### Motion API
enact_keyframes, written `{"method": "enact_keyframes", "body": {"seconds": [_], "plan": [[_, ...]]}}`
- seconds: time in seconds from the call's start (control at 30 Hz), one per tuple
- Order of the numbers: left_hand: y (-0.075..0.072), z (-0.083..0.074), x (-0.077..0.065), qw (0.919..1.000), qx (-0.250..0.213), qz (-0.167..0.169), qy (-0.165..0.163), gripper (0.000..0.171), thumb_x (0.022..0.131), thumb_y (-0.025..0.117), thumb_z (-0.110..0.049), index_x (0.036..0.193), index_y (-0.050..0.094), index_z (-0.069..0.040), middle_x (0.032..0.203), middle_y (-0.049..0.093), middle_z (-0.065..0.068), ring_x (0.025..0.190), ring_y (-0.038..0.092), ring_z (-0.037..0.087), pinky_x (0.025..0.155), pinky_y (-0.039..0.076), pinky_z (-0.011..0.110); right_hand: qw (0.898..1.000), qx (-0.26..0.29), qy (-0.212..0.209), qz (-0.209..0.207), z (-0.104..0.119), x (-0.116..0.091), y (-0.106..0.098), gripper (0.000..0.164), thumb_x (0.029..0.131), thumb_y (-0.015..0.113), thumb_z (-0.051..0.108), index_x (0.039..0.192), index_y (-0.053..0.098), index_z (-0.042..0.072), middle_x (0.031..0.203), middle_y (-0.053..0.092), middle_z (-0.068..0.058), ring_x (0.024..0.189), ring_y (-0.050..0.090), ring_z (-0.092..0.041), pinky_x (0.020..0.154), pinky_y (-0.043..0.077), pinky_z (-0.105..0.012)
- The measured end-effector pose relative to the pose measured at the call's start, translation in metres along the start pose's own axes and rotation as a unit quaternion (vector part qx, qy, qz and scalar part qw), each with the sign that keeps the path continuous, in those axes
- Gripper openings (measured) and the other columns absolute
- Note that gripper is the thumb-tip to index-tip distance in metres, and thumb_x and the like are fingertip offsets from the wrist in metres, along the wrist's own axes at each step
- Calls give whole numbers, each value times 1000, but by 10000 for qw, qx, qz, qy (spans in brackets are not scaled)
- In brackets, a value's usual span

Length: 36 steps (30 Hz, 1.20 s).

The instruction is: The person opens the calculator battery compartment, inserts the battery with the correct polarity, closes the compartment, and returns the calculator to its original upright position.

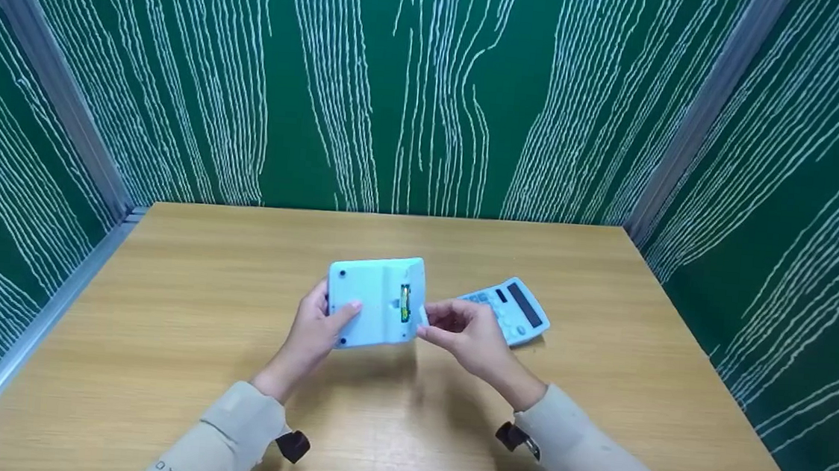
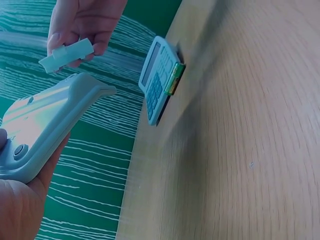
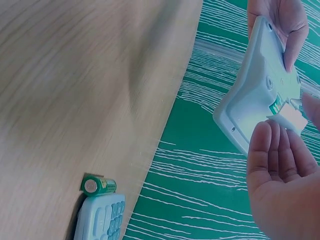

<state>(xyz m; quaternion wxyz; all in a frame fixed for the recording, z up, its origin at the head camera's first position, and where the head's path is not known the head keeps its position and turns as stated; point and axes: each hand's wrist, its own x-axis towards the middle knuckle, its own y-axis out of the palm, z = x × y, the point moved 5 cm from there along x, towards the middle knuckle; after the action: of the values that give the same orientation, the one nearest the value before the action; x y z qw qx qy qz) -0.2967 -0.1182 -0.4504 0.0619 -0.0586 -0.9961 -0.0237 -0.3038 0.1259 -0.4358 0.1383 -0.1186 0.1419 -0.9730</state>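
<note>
My left hand point(image 1: 313, 326) grips a light blue calculator point(image 1: 366, 291) above the table, its back turned up and the thumb lying on it. A green battery point(image 1: 405, 303) sits in the uncovered slot of its back. My right hand point(image 1: 477, 337) pinches a small pale battery cover point(image 2: 70, 54) beside that slot. In the right wrist view the cover point(image 3: 290, 118) is close to the battery; whether it touches the calculator I cannot tell. The left wrist view shows the calculator edge-on, its slot hidden.
A second light blue calculator point(image 1: 518, 311) lies keys up on the wooden table point(image 1: 238, 251), behind my right hand. A loose green battery point(image 3: 99, 185) lies against its edge. Green walls point(image 1: 307, 144) with white lines enclose the table at the back and sides.
</note>
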Motion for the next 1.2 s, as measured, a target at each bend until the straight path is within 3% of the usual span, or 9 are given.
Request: {"method": "enact_keyframes", "body": {"seconds": [0.73,1.2], "plan": [[4,1,-1,9999,117,-51,30,51,112,58,-12,160,43,-4,150,62,21,134,66,39,110,58,57,9957,99,416,-827,9,5,11,28,94,87,12,121,81,9,110,77,-7,97,68,-22,85,61,-23],[7,3,-2,9992,382,55,-64,59,111,62,-20,164,38,-8,158,57,18,141,62,41,113,54,59,9921,102,366,-1197,13,6,16,26,93,86,9,118,80,3,106,75,-12,93,66,-20,79,58,-19]]}}
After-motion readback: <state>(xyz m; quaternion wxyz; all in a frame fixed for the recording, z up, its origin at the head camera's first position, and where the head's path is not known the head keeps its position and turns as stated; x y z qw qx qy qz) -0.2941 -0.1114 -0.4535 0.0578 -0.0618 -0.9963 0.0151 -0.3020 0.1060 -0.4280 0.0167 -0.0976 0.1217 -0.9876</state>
